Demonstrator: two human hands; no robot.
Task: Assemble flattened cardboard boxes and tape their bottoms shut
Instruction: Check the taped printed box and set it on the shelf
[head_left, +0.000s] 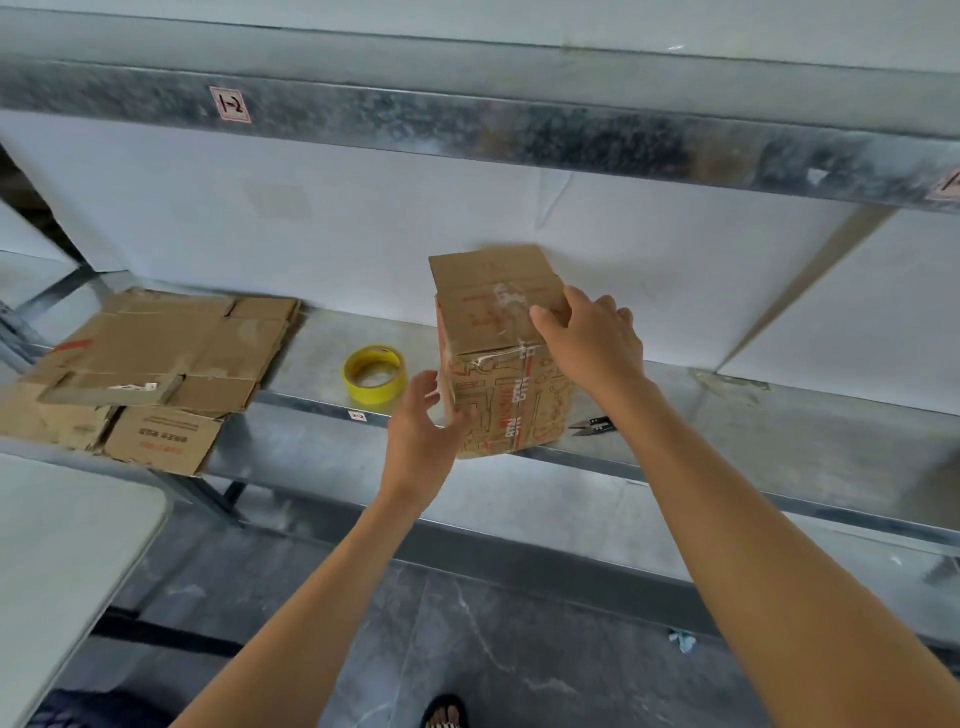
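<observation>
An assembled brown cardboard box (498, 364) with red and black print stands on the metal shelf (727, 436), one flap raised at its back. My right hand (592, 343) rests on the box's top right edge, fingers curled over it. My left hand (423, 441) touches the lower left corner with spread fingers. A roll of yellow tape (373, 381) lies on the shelf just left of the box. A stack of flattened cardboard boxes (150, 374) sits at the shelf's left end.
Small black snips (592, 425) lie on the shelf right of the box, behind my right forearm. A grey tabletop (62, 561) juts in at the lower left. An upper shelf beam (467, 130) hangs overhead. Dark floor lies below.
</observation>
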